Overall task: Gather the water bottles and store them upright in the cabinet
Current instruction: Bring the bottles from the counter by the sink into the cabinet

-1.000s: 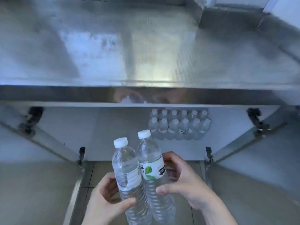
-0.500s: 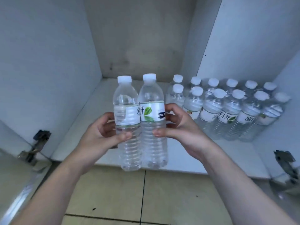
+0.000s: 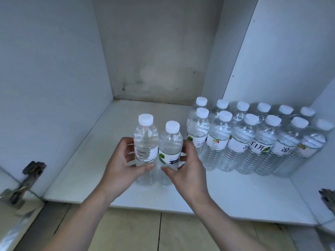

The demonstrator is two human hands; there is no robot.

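Two clear water bottles with white caps stand upright side by side on the white cabinet floor (image 3: 94,160). My left hand (image 3: 121,165) wraps the left bottle (image 3: 145,140) at its label. My right hand (image 3: 188,169) curls around the right bottle (image 3: 170,144), which has a green leaf on its label. Their bases appear to rest on the shelf, though my hands partly hide them. To the right, several stored bottles (image 3: 257,140) stand upright in two rows against the right wall.
The cabinet's left wall (image 3: 50,78) and back wall (image 3: 154,51) enclose bare shelf left of and behind the held bottles. Metal door hinges (image 3: 27,178) sit at the lower left and lower right (image 3: 328,198). Tiled floor (image 3: 145,232) lies below the shelf edge.
The view dropped from the steel countertop into the cabinet. Both hands carried the two bottles forward and down from above the floor tiles onto the shelf, beside the stored rows.
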